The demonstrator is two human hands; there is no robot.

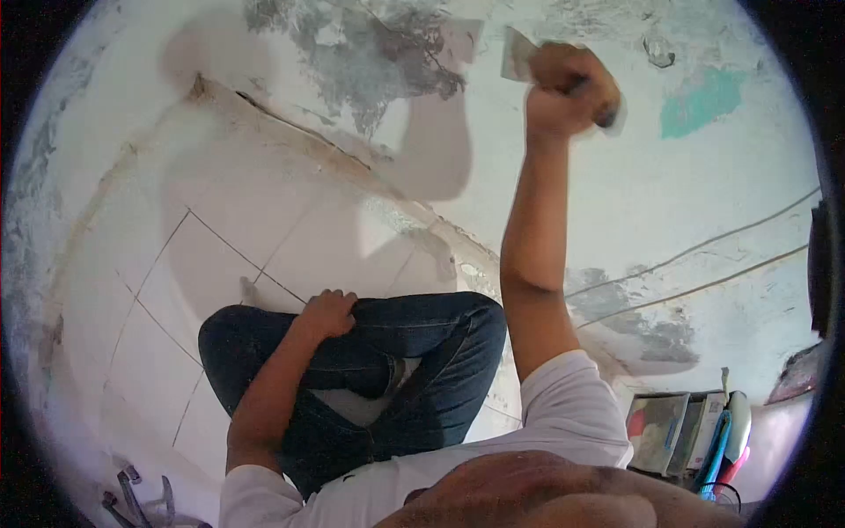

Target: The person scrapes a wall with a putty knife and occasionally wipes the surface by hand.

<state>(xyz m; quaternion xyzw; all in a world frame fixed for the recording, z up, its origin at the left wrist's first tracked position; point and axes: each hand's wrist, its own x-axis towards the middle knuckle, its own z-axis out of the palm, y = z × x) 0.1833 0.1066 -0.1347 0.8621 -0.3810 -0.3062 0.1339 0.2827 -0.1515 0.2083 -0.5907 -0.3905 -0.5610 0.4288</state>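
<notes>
The scraper (pixel 518 55) sits high against the wall (pixel 616 194), its flat blade showing at both sides of the right hand (pixel 568 88), which is clenched in a fist around the handle, just right of a grey patch of bare plaster (pixel 370 53) and left of a teal patch (pixel 700 101). The wall around it is free down to two thin cables (pixel 695 251) below. The left hand (pixel 327 312) rests with loosely curled fingers on the jeans (pixel 422 352), holding nothing, above the tiled floor (pixel 220 264), with metal tools (pixel 132 497) at the lower-left edge and stacked books (pixel 673 431) at the lower right.
</notes>
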